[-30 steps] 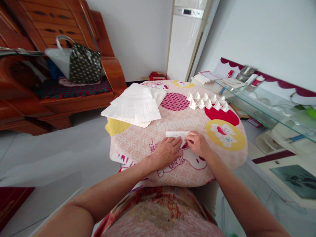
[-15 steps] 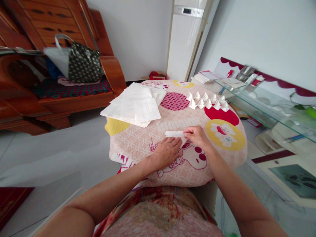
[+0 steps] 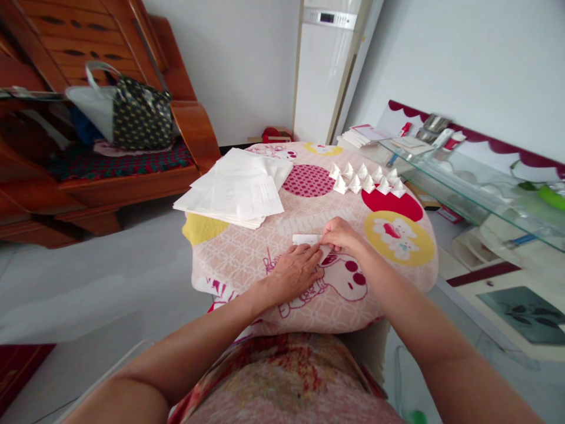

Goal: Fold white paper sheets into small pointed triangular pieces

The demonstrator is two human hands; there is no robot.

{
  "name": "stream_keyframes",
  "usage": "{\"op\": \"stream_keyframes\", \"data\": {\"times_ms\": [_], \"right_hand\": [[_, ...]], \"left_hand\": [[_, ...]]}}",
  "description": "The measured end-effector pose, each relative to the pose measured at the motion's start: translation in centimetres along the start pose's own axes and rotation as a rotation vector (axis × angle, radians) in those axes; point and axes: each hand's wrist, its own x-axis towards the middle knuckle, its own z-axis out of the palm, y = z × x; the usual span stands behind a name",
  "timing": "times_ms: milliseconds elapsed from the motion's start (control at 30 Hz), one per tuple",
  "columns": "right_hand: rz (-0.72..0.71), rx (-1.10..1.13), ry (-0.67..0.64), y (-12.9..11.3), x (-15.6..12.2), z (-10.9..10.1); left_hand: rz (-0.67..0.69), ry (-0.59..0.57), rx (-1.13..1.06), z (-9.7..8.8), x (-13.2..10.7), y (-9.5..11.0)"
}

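A small white folded paper strip (image 3: pixel 304 239) lies on the patterned pink cloth (image 3: pixel 247 253) that covers the table in front of me. My left hand (image 3: pixel 296 270) rests flat on the cloth, fingers stretched out and pressing the strip's near edge. My right hand (image 3: pixel 339 234) is closed in a pinch on the strip's right end. Beyond them, several small folded white paper pieces (image 3: pixel 366 179) stand in two rows. A stack of white paper sheets (image 3: pixel 236 188) lies at the far left of the table.
A wooden bench (image 3: pixel 88 171) with a dark patterned bag (image 3: pixel 135 115) stands at the left. A glass shelf (image 3: pixel 468 182) with books and small items runs along the right. A tall white appliance (image 3: pixel 320 70) stands at the back wall.
My right hand has slid left along the paper strip, covering more of it. The left hand has stayed pressed on the strip. The view has shifted slightly.
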Motion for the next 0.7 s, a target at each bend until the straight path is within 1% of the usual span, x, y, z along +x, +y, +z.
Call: {"op": "stream_keyframes", "data": {"times_ms": [133,267,333,400,433,467,533,600,667,700], "right_hand": [[0.02,0.039,0.013,0.3,-0.5,-0.8],[0.06,0.002,0.018,2.0,-0.7,-2.4],[0.088,-0.017,0.064,2.9,-0.9,-3.2],[0.086,-0.008,0.131,3.4,-1.3,-3.8],[0.056,0.026,0.145,3.4,-1.4,-3.8],[0.019,0.074,0.154,3.3,-1.6,-3.6],[-0.081,0.191,0.111,2.5,-1.8,-2.8],[-0.116,0.27,0.084,1.5,-1.8,-1.5],[-0.109,0.245,0.061,0.8,-1.6,-0.2],[-0.128,0.207,0.071,0.6,-1.5,0.3]], "left_hand": [[0.002,0.007,0.006,0.2,0.0,0.0],[-0.003,0.004,0.01,0.0,0.0,0.1],[-0.008,0.0,0.004,-0.1,0.0,0.1],[-0.01,0.0,-0.003,-0.2,0.0,0.2],[-0.012,0.001,-0.007,-0.3,0.1,0.2],[-0.011,-0.002,-0.01,-0.3,0.1,0.2],[-0.011,-0.009,-0.016,-0.3,0.1,0.2],[-0.015,-0.021,-0.017,-0.4,0.2,0.1],[-0.021,-0.034,-0.017,-0.5,0.3,0.1],[-0.022,-0.039,-0.02,-0.7,0.4,0.1]]}}
